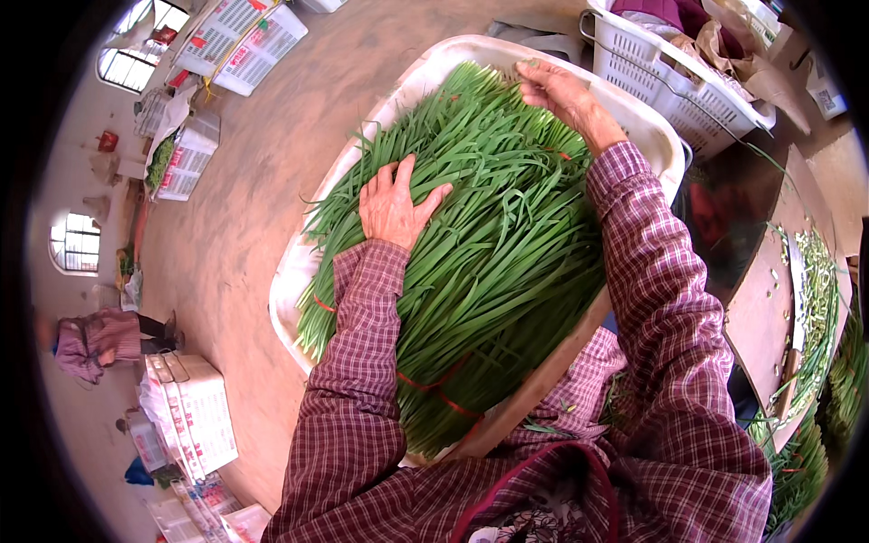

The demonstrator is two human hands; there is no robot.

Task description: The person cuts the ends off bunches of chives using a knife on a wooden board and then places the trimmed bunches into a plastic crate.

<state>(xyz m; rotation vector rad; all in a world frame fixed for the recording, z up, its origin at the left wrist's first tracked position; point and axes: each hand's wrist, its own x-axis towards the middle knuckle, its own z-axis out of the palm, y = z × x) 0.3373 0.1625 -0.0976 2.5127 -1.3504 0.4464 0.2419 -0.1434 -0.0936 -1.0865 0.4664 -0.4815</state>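
Before me stands a white plastic crate (288, 285) heaped with green Chinese chives (502, 224), tied in bundles with red bands. My left hand (397, 207) lies palm down on the leaves, fingers apart, gripping nothing. At the far right inside of the crate, by the pale cut ends of a bundle, is my right hand (560, 98). Its fingers are curled, and a small green bit shows at the fingertips. Whether it holds anything more is hidden.
To the right, a board (753, 298) bears a knife (796, 292) and chopped chive pieces (815, 271). A white basket (652, 81) with sacks and cloth stands beyond. Stacked crates (197, 414) and a person (102, 343) are at left. More chives (801, 468) lie at lower right.
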